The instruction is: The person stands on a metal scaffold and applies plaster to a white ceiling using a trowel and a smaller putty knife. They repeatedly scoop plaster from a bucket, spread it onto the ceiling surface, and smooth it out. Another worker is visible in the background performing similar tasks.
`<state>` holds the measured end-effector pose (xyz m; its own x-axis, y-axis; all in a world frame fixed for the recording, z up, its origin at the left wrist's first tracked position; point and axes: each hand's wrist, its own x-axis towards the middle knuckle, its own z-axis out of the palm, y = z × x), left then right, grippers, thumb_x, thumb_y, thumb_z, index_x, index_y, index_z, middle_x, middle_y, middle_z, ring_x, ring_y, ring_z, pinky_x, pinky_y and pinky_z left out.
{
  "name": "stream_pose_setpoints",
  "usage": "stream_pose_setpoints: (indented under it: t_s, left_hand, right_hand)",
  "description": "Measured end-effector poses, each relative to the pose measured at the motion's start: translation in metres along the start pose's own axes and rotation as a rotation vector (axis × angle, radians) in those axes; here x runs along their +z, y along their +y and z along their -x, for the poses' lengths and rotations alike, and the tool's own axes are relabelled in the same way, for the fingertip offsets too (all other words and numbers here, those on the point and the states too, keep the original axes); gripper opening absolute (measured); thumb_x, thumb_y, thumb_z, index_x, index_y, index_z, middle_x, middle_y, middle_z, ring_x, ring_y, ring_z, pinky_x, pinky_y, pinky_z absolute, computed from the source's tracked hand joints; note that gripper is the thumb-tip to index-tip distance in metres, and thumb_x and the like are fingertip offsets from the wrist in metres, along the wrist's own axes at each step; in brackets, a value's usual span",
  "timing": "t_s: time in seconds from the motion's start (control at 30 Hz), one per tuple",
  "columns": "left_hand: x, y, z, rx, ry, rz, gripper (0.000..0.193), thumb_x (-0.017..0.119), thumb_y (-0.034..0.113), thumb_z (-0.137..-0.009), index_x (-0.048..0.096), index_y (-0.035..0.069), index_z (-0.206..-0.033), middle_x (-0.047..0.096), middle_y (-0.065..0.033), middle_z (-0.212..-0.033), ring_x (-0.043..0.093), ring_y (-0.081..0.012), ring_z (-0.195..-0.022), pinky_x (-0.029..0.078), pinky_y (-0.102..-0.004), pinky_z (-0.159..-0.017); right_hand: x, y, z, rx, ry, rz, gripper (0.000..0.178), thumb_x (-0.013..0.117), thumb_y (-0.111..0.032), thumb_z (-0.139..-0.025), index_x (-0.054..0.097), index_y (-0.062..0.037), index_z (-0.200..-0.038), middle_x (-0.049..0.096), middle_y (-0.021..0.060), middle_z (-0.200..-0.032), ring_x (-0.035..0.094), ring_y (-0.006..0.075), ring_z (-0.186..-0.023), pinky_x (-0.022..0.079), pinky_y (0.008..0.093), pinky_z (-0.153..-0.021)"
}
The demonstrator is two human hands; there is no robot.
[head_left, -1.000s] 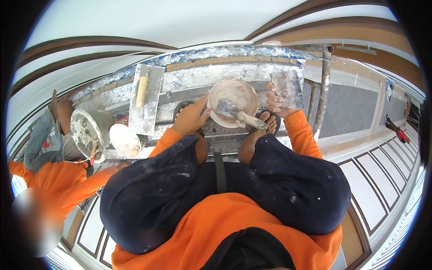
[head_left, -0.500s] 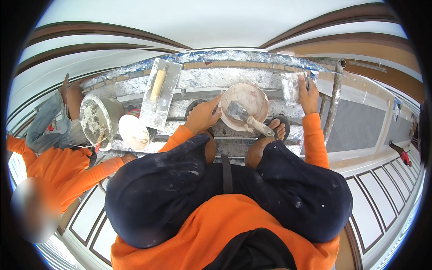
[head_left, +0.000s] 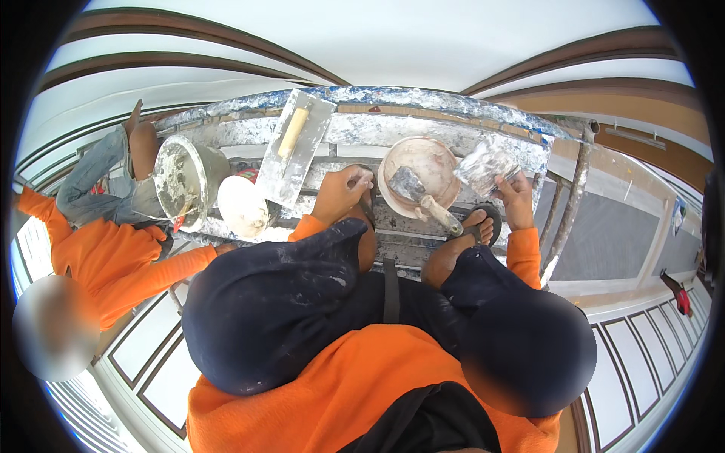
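Note:
My right hand grips the near edge of a flat, plaster-smeared scraper plate, tilted just right of a round mixing bowl. Whitish plaster coats the bowl, and a putty knife lies across it, its blade inside and its handle over the near rim. Left of the bowl is my left hand, fingers curled in, apart from the rim; I see nothing in them. Further left rests a rectangular plastering trowel with a pale handle, face down at a slant.
All this stands on a plaster-spattered plank platform with a blue-white rail. A plaster-caked bucket and a white round container stand left, beside a person in orange. A metal post rises at right.
My left hand has come away from the bowl's rim and its fingers have curled. My right hand has turned the scraper plate and brought it lower, toward the bowl. The view has shifted slightly.

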<state>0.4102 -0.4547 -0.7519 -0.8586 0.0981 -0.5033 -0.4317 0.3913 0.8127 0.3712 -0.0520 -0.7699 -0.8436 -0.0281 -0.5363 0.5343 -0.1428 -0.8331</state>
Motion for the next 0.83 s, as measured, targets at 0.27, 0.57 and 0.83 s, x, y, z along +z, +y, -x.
stream_pose_setpoints:
  t_s: [0.27,0.57,0.83]
  left_hand:
    - [0.028,-0.032,0.01,-0.001,0.121,-0.223,0.062,0.071,0.04,-0.089,0.049,0.015,-0.142,0.071,-0.0175,-0.097,0.067,-0.0401,-0.095,0.05,-0.0509,-0.084]
    - [0.0,-0.006,0.014,-0.077,0.01,0.095,0.04,0.065,0.022,-0.096,0.059,0.004,-0.131,0.074,-0.0102,-0.082,0.068,-0.0189,-0.07,0.054,-0.0343,-0.067]
    - [-0.033,0.009,0.017,-0.13,0.27,0.202,0.025,0.074,0.021,-0.093,0.074,-0.001,-0.103,0.072,-0.0067,-0.079,0.062,-0.0084,-0.067,0.051,-0.0269,-0.061]
  right_hand:
    - [0.079,-0.044,0.022,-0.457,-0.158,0.888,0.021,0.074,-0.01,-0.086,0.065,0.0015,-0.102,0.066,0.0166,-0.09,0.065,0.0312,-0.077,0.053,0.0372,-0.066]
    - [0.105,-0.032,0.012,-0.694,-0.063,1.22,0.043,0.07,-0.013,-0.089,0.063,-0.0075,-0.131,0.066,0.0174,-0.095,0.065,0.0371,-0.084,0.053,0.0432,-0.076]
    - [0.079,-0.023,0.012,-0.295,-0.238,1.077,0.039,0.075,-0.013,-0.084,0.069,-0.0091,-0.121,0.069,0.014,-0.093,0.065,0.0276,-0.073,0.052,0.038,-0.07]
